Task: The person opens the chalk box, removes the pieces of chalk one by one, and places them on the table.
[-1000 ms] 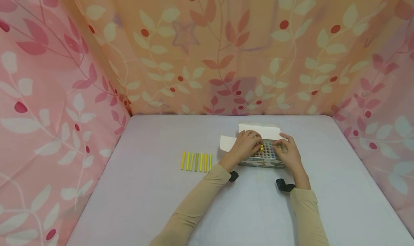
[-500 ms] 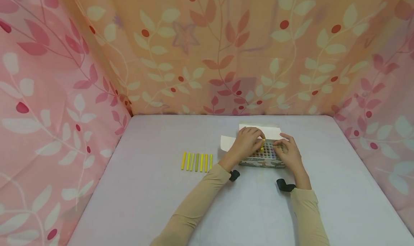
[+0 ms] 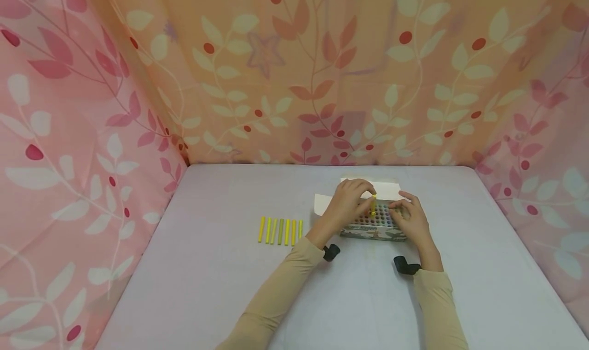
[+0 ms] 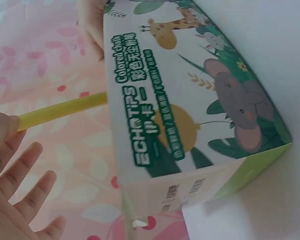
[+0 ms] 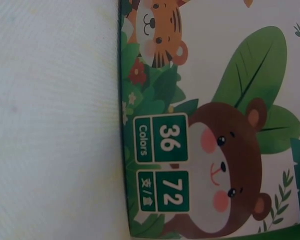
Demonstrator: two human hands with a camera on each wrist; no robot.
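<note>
My left hand (image 3: 350,202) pinches the upper end of a yellow chalk stick (image 4: 62,110) between thumb and forefinger. The other fingers are spread. The stick stands partly out of the open chalk box (image 3: 372,231), its lower end hidden behind the box wall in the left wrist view. Near its foot in the head view is a yellow tip; I cannot tell whether it belongs to another stick. My right hand (image 3: 411,219) is at the box's right end, thumb and forefinger loosely bent over the top. The right wrist view shows only the printed box side (image 5: 224,150).
Left of the box, several yellow and greenish chalk sticks (image 3: 280,231) lie side by side in a row. White box flaps (image 3: 385,190) are folded out at the back and left. Patterned curtains (image 3: 276,84) border the white table (image 3: 207,299).
My left hand has drawn the yellow chalk stick upward, and more of it shows above the box. My right hand has stayed at the box's right end.
</note>
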